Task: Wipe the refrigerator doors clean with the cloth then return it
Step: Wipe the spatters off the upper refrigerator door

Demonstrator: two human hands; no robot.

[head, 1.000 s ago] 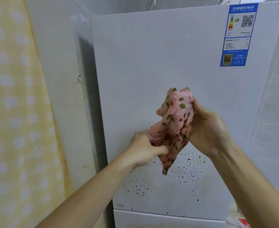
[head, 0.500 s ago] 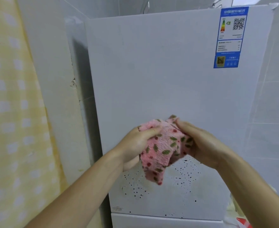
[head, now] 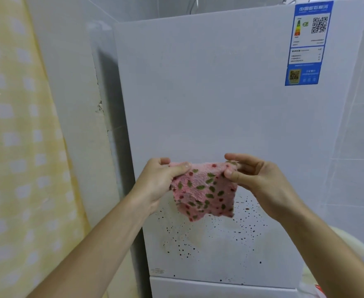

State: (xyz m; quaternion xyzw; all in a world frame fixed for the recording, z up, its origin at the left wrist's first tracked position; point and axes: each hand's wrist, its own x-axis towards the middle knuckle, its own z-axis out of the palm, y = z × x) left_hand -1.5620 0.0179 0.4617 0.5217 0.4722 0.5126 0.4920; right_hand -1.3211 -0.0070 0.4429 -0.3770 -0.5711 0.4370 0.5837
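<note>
Pink fleecy cloth [head: 204, 190] printed with small red berries and green leaves hangs spread out in front of a white refrigerator door [head: 219, 104], held up by its two top corners. The left hand [head: 157, 183] pinches the left corner between thumb and curled fingers, and the right hand [head: 258, 179] pinches the right corner between thumb and forefinger, its other fingers loosely extended above. The cloth droops below both hands with a ragged lower edge, and whether it touches the door cannot be told. Dark specks [head: 198, 244] are scattered across the lower part of the door, around and beneath the cloth. A blue and white label [head: 306, 44] with square codes is stuck near the door's top right corner. Below the upper door, the top edge of a second door [head: 219, 289] shows. A yellow checked curtain [head: 15, 147] hangs at the left, and grey wall tiles [head: 361, 147] lie to the right.
</note>
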